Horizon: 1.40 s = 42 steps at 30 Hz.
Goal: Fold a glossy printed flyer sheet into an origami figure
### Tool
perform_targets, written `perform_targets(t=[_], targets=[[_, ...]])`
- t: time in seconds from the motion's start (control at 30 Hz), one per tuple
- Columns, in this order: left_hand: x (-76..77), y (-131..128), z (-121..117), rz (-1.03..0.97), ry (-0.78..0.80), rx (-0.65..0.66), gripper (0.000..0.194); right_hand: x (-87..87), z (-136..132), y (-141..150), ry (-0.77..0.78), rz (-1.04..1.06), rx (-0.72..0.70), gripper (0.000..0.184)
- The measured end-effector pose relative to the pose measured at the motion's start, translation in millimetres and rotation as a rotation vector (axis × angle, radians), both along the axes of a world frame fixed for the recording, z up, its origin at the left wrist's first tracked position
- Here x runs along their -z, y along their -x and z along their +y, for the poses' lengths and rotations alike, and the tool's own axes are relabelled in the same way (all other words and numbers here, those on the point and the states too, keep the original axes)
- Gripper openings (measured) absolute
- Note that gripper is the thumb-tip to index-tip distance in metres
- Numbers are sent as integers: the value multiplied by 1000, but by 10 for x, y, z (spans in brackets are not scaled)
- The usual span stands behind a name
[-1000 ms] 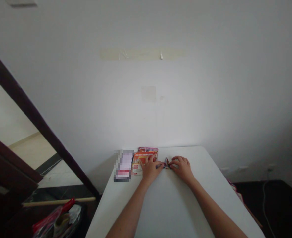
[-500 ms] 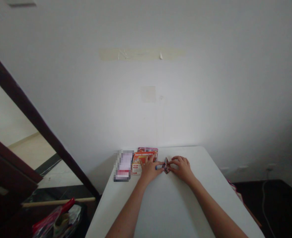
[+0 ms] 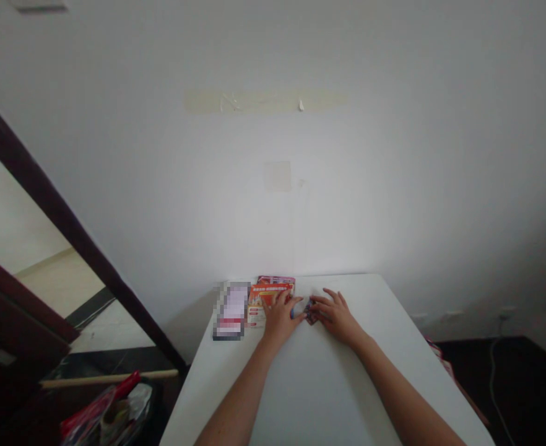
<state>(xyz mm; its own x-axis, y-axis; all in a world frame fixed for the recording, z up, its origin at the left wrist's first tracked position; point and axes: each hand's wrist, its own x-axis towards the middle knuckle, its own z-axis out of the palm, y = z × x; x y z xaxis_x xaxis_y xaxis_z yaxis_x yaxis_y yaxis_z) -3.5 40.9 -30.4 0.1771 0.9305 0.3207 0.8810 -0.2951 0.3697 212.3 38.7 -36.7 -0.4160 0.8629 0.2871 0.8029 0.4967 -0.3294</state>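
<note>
A small piece of folded printed paper (image 3: 311, 311), dark with coloured patterns, lies on the white table between my hands. My left hand (image 3: 278, 319) holds its left side down with the thumb tip, while the other fingers reach over a red and white leaflet (image 3: 255, 317). Something blue shows between that thumb and index finger; I cannot make out what. From the right, my right hand (image 3: 337, 316) presses its thumb and bent fingers onto the paper, covering part of it. Its index finger stretches up and away.
Left of the leaflet lies a phone-like object (image 3: 231, 310), blurred by pixels. Another purple-pink printed sheet (image 3: 277, 280) sticks out behind the leaflet. The white table (image 3: 314, 396) stands against a wall (image 3: 347, 204). A bag of things (image 3: 115, 412) sits on the floor at left.
The folded paper stood up in a peak between both hands' fingertips; now it lies flatter. My right hand has moved slightly left over it, its index finger lifted. My left hand has barely moved.
</note>
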Motion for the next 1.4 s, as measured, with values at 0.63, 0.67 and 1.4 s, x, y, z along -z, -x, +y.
perform_targets(t=[0.63, 0.67, 1.4], targets=[[-117, -62, -86, -15, -4, -18, 22, -60, -91, 95, -101, -16, 139, 29], [-126, -65, -93, -11, 3, -25, 24, -64, -96, 106, -101, -17, 140, 30], [-106, -68, -80, 41, 40, -43, 27, 21, -17, 95, -40, 98, 84, 29]])
